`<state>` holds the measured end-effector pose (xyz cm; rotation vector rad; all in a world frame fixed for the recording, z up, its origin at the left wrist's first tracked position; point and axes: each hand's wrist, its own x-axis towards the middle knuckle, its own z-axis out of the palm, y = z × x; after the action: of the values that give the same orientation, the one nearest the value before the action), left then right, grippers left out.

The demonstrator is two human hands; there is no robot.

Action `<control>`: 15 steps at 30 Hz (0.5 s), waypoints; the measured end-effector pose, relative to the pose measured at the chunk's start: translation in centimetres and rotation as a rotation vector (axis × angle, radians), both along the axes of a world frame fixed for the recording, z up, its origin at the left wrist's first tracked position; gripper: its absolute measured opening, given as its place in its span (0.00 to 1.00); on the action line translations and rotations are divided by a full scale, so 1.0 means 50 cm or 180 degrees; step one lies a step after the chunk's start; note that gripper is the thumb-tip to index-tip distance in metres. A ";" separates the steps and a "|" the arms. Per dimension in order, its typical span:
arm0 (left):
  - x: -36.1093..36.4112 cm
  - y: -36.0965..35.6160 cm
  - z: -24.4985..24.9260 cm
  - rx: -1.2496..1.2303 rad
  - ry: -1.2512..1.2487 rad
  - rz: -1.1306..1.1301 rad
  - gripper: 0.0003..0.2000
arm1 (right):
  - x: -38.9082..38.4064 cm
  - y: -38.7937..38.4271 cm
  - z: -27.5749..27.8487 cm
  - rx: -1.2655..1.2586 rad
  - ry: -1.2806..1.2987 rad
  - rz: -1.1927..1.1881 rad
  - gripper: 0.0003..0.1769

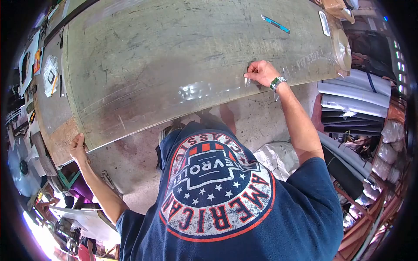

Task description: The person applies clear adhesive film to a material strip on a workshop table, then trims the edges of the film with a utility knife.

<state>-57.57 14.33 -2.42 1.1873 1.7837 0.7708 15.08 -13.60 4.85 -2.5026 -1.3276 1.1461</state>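
Observation:
My right hand (pixel 262 73), with a watch on its wrist, is pinched closed on clear plastic film (pixel 247 81) near the table's front edge. The film looks transparent, and its outline is hard to follow. A roll of clear film (pixel 342 50) sits at the table's right end, beyond that hand. Out at the front left corner, the fingers of my left hand (pixel 79 148) are pinched together by the table edge. What they hold, if anything, is too small to tell. Shiny reflections lie on the surface between my hands.
The scuffed worktable (pixel 152 48) stretches ahead of me. On it lie a blue cutter knife (pixel 275 23) and a white strip-like object (pixel 324 23). At left is a small clear plastic packet (pixel 50 77). Rolled sheets (pixel 355 102) are stacked at right, and crumpled plastic (pixel 276 158) lies on the floor.

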 end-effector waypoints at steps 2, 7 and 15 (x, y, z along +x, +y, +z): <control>-0.007 0.002 -0.005 0.0008 0.0010 -0.0015 0.14 | 0.000 0.001 -0.002 0.0014 -0.0018 -0.0008 0.16; -0.015 0.006 -0.009 -0.0059 0.0039 -0.0017 0.13 | 0.001 0.002 -0.002 0.0051 -0.0019 -0.0038 0.16; -0.021 0.007 -0.017 -0.0048 -0.0177 -0.0025 0.13 | 0.011 -0.003 -0.015 0.0014 -0.0118 -0.0189 0.18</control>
<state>-58.63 14.69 -3.26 1.1514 1.7355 0.7772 15.64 -13.73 4.11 -2.5539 -1.2538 1.0892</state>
